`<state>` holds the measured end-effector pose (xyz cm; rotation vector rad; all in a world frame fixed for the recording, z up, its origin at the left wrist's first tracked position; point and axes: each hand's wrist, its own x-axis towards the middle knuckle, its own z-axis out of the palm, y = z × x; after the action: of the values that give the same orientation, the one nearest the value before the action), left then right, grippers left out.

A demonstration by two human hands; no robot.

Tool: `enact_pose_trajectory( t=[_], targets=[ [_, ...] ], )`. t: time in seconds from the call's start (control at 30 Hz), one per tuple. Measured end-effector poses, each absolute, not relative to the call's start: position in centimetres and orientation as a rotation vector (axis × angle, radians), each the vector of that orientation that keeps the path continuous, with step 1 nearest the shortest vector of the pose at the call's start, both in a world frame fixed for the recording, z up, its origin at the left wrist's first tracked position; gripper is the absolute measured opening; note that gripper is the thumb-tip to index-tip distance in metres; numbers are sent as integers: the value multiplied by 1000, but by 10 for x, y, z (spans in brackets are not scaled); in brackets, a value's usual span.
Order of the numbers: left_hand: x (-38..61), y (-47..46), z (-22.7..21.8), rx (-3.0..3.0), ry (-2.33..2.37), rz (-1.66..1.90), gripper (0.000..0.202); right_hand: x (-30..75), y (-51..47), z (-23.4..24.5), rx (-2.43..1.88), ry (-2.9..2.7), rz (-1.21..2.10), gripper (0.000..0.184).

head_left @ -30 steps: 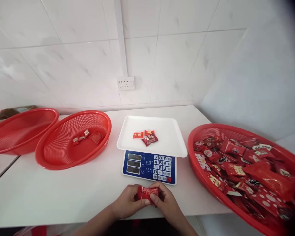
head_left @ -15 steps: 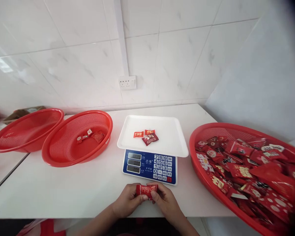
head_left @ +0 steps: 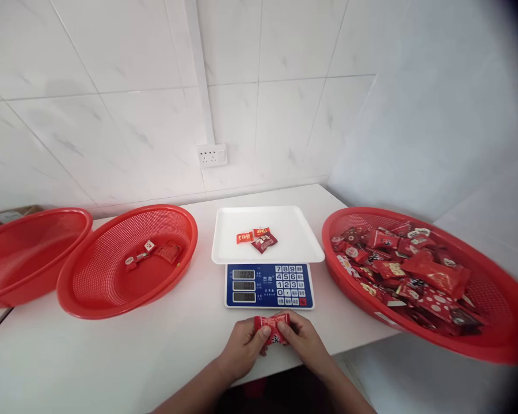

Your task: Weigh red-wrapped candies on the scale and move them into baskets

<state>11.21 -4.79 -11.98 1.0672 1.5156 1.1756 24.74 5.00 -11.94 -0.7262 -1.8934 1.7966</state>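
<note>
A red wrapped candy is pinched between both hands, just in front of the scale. My left hand is closed on its left end, thumb on top. On its right end my right hand is closed in the same way. Beyond them stands a digital scale with a blue keypad and lit readouts. Its white tray carries two small red candies, one of them a red candy, and a dark red packet.
At the right a large red basket holds many red packets and overhangs the table edge. A red basket with several candies stands left of the scale, and another red basket beyond it. A socket is on the tiled wall.
The view has turned to the right. Both hands still hold the candy, which now shows black lettering near its lower edge. The packets on the tray stay put.
</note>
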Motion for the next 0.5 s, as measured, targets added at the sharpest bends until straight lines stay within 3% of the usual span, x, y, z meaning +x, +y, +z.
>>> enact_pose_trajectory(
  t=[0.5],
  targets=[
    [112, -51, -122, 1033, 1445, 1239, 56, 256, 50, -76, -714, -2027, 1982, 37]
  ],
)
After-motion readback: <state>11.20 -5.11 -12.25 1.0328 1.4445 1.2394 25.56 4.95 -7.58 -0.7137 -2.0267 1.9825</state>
